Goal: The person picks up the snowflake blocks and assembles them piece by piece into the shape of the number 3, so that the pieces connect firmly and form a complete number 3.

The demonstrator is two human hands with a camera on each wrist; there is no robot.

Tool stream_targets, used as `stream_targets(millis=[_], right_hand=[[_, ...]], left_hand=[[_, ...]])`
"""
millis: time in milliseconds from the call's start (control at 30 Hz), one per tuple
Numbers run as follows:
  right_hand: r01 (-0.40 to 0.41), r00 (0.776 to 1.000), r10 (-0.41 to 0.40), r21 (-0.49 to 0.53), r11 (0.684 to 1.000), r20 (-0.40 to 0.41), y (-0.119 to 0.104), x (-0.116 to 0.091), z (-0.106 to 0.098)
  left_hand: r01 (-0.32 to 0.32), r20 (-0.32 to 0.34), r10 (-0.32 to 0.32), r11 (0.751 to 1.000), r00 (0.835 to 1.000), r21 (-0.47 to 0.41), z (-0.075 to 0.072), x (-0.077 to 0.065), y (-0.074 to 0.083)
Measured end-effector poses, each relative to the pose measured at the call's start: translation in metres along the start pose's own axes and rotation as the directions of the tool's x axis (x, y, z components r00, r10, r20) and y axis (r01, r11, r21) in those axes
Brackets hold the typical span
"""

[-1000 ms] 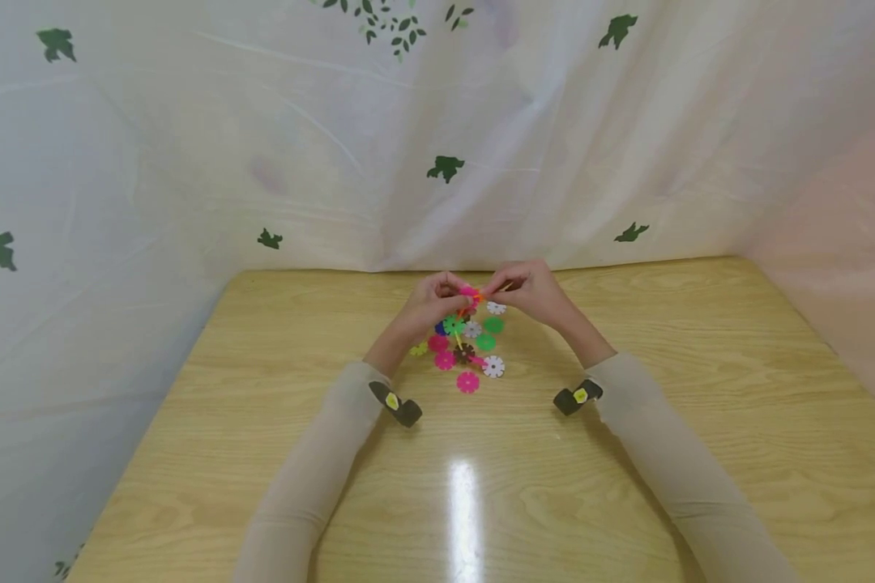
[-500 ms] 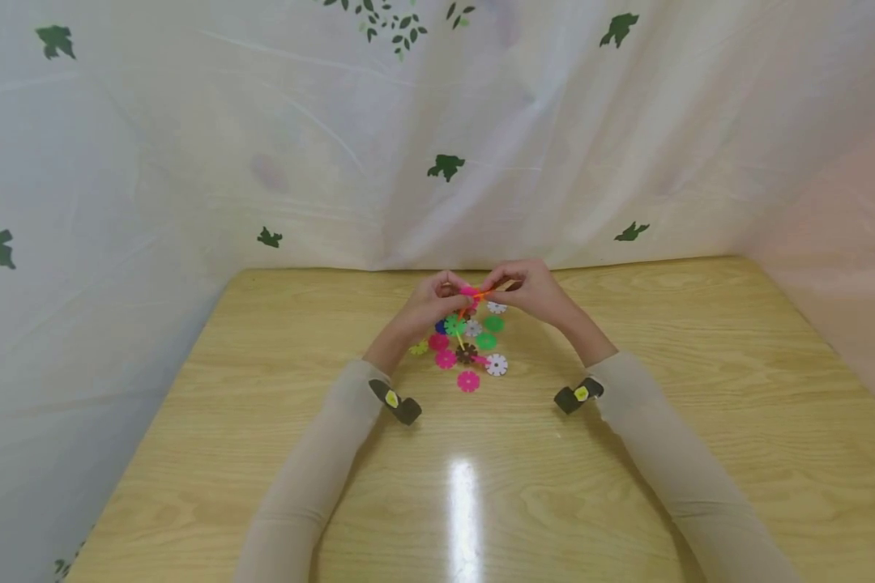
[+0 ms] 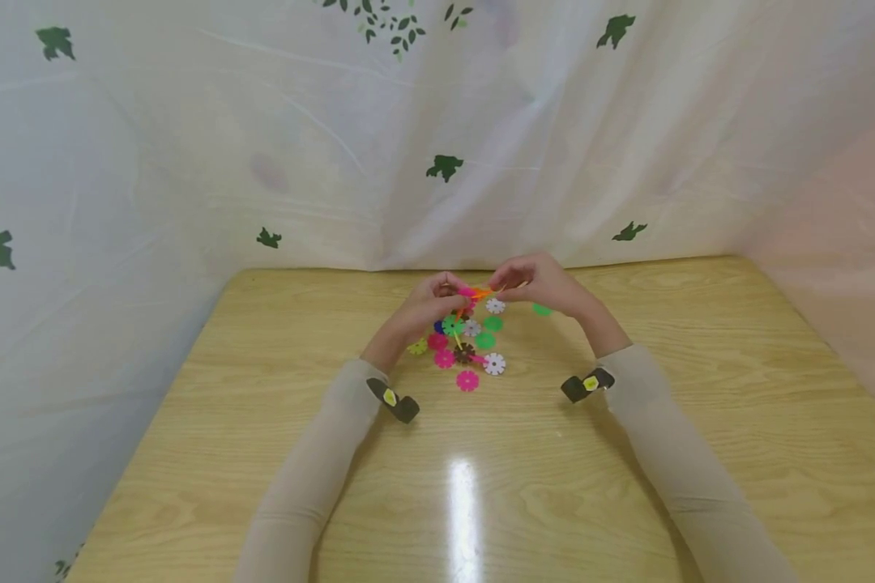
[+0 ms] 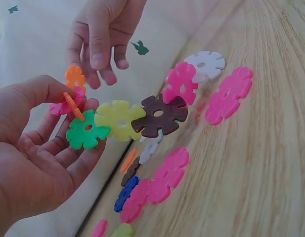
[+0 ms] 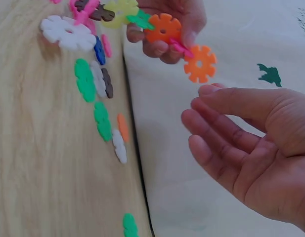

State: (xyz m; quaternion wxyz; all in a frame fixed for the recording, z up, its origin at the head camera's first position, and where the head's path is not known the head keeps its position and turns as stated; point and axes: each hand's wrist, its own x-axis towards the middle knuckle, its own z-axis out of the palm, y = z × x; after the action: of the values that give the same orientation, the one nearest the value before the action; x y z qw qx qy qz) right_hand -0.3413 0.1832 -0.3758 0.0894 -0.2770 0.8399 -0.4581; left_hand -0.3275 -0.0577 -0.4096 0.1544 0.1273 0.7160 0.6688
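My left hand (image 3: 417,312) pinches a chain of interlocking plastic snowflake discs near one end, thumb and fingers at a pink disc (image 5: 180,48). An orange disc (image 5: 195,72) sticks out at that end, slotted into the pink one. From the hand the chain runs on through an orange, a green (image 4: 79,133), a yellow (image 4: 110,121), a brown (image 4: 147,127) and a pink disc to a white disc (image 4: 214,63). My right hand (image 3: 547,285) is just beyond the orange end disc, fingers loosely bent and parted, holding nothing in the right wrist view.
Loose discs lie on the wooden table (image 3: 321,453) under and around the chain, among them a pink one (image 3: 467,380), green ones (image 3: 492,324) and a yellow one (image 3: 418,346). Another green disc (image 3: 543,309) lies by my right hand. A patterned cloth (image 3: 335,162) hangs behind the table.
My right hand has let go of the orange end disc and shifted slightly right. A green disc on the table now shows beneath it. My left hand stays nearly still with the chain.
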Motion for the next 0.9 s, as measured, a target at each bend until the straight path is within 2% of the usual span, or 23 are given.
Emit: stream_targets(millis=[267,467,733,900], right_hand=[[-0.057,0.996,0.064,-0.086,0.995,0.07,0.009,-0.005,-0.021],[-0.146,0.978,0.164,-0.138,0.98,0.132,0.023,-0.009,-0.036],[-0.238,0.955,0.259,-0.151,0.96,0.143,0.037,-0.01,-0.046],[-0.248,0.951,0.273,-0.173,0.953,0.142,0.042,-0.009,-0.047]], left_hand=[[0.006,-0.002,-0.006,1.0,1.0,-0.012,-0.002,0.001,-0.002],[0.007,-0.003,-0.007,1.0,1.0,-0.021,-0.002,0.001,-0.003],[0.006,0.002,-0.006,1.0,1.0,-0.01,-0.003,0.0,-0.004],[0.011,0.005,-0.011,1.0,1.0,-0.012,-0.003,0.001,-0.005]])
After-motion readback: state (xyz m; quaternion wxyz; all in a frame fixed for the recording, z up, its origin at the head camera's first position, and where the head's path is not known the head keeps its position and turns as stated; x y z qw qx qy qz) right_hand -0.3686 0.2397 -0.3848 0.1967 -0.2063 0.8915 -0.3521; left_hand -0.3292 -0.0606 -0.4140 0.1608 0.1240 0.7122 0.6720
